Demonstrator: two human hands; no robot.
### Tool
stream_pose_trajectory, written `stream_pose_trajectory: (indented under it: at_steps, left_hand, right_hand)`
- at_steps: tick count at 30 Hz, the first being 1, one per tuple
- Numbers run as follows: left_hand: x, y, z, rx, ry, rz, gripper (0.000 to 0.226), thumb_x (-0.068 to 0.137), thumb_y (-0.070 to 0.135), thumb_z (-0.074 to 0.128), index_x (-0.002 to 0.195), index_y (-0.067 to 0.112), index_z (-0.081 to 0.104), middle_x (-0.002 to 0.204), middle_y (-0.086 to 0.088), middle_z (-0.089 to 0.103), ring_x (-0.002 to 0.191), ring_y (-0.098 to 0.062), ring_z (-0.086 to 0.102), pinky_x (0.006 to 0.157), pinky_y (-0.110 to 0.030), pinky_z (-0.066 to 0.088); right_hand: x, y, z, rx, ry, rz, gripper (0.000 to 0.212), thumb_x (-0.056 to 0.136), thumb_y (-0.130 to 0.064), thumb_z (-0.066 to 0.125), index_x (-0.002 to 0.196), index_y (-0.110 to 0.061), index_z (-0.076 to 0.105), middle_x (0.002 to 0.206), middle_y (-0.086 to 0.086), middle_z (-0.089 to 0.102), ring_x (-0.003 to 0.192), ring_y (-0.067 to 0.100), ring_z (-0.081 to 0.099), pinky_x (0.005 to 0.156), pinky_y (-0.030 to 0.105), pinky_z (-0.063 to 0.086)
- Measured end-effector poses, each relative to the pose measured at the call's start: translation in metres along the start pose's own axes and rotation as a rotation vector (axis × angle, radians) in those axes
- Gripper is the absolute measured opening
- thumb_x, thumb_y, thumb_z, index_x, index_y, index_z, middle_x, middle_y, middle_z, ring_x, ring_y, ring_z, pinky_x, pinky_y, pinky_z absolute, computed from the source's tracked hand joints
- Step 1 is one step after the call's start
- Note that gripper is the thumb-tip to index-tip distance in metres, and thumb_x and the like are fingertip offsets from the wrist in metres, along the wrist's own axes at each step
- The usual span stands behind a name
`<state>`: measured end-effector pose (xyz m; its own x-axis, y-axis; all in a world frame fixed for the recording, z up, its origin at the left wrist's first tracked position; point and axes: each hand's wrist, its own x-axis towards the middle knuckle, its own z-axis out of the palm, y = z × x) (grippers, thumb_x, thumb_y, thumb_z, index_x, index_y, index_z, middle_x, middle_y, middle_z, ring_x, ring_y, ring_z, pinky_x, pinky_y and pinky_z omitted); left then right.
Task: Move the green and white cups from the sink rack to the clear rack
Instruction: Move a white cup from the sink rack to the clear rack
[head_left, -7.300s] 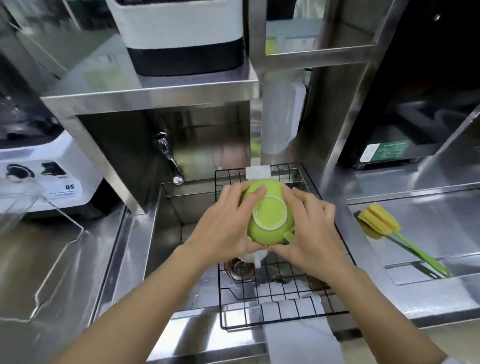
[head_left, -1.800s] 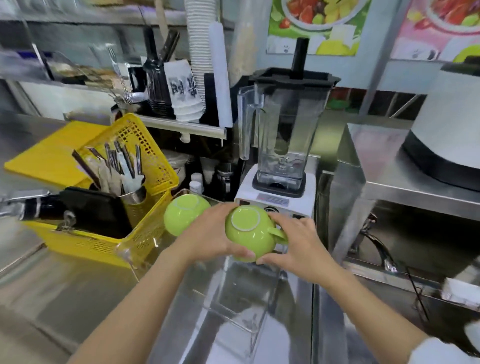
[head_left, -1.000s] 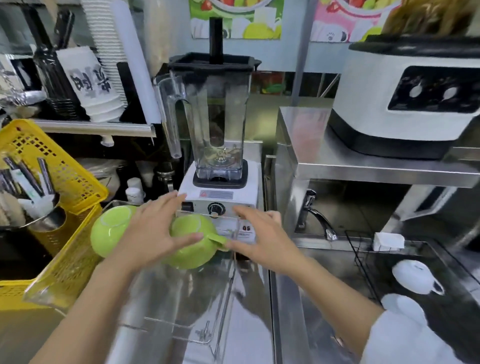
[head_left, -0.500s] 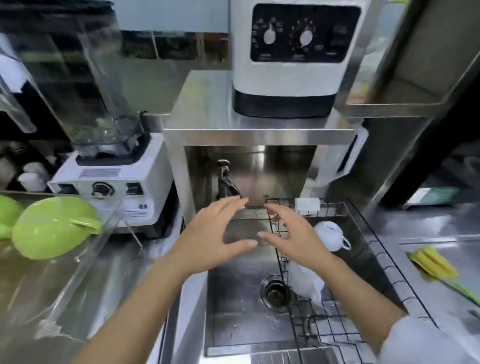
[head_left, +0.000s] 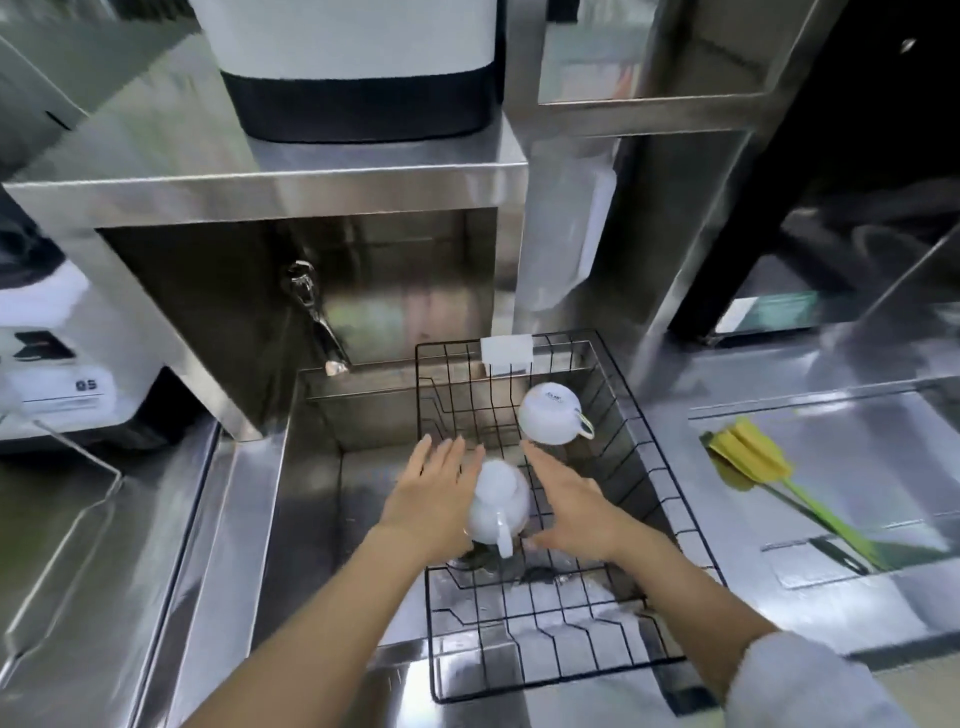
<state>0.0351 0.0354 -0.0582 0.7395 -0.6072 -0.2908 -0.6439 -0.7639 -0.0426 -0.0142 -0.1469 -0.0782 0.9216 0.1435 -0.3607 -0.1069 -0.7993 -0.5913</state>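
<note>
Two white cups sit upside down in the black wire sink rack (head_left: 613, 525), which spans the right part of the steel sink (head_left: 311, 519). The near white cup (head_left: 498, 499) lies toward the rack's left edge, about midway along it, its handle pointing toward the person. The far white cup (head_left: 551, 420) is closer to the rack's back edge, handle to the right, well clear of both hands. No green cup shows in the rack. Two bare hands reach in, one on each side of the near cup: the left hand (head_left: 434, 493) has its fingers spread wide and straight, its palm just beside or touching the cup's left side, and contact cannot be told for sure. The right hand (head_left: 571, 501) is also open and flat, fingers pointing toward the back, just to the right of the cup with a little gap showing. Neither hand holds anything. One white tag (head_left: 506, 349) is clipped on the rack's back edge. One tap (head_left: 314, 312) hangs over the sink's back left corner. One yellow-headed brush (head_left: 769, 475) with a green handle lies in the recessed tray on the counter's right side. At the left edge of the counter one corner of the clear rack (head_left: 67, 483) shows.
</note>
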Motion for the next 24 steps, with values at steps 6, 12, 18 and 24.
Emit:
stream_pose_trajectory:
  at_steps: [6, 12, 18, 24]
  left_hand:
    - [0.011, 0.017, 0.006, 0.04, 0.081, 0.002, 0.076, 0.084, 0.028, 0.05, 0.142, 0.009, 0.004, 0.143, -0.014, 0.035, 0.134, -0.027, 0.029, 0.107, -0.049, -0.02]
    - [0.007, 0.01, 0.011, -0.156, 0.175, 0.042, 0.07, 0.077, 0.029, 0.059, 0.136, 0.013, 0.026, 0.117, -0.008, 0.055, 0.115, -0.024, 0.048, 0.11, -0.041, -0.018]
    - [-0.02, -0.007, -0.024, -0.688, 0.231, 0.053, 0.101, 0.065, 0.033, 0.077, 0.141, 0.022, 0.012, 0.134, 0.002, 0.037, 0.128, -0.005, 0.016, 0.111, -0.025, -0.006]
    - [-0.055, -0.039, -0.047, -0.982, 0.31, 0.011, 0.12, 0.052, 0.039, 0.085, 0.142, 0.03, 0.006, 0.148, 0.018, 0.005, 0.128, 0.001, 0.029, 0.108, -0.031, 0.03]
  right_hand:
    - [0.013, -0.007, 0.015, 0.183, 0.035, -0.014, 0.084, 0.068, -0.03, 0.076, 0.137, -0.028, 0.028, 0.136, -0.004, 0.044, 0.126, 0.014, 0.039, 0.102, 0.034, 0.031]
    - [0.005, -0.017, 0.009, 0.195, 0.103, -0.093, 0.06, 0.062, -0.03, 0.079, 0.113, -0.036, 0.048, 0.111, -0.01, 0.061, 0.103, 0.009, 0.053, 0.082, 0.02, 0.037]
    - [-0.019, -0.041, -0.022, 0.276, 0.168, -0.132, 0.067, 0.059, -0.035, 0.082, 0.111, -0.054, 0.045, 0.114, -0.022, 0.059, 0.111, -0.003, 0.052, 0.098, 0.023, 0.043]
    - [-0.032, -0.082, -0.041, 0.288, 0.192, -0.183, 0.072, 0.064, -0.014, 0.082, 0.111, -0.051, 0.042, 0.107, -0.033, 0.052, 0.097, -0.025, 0.047, 0.078, -0.004, 0.037]
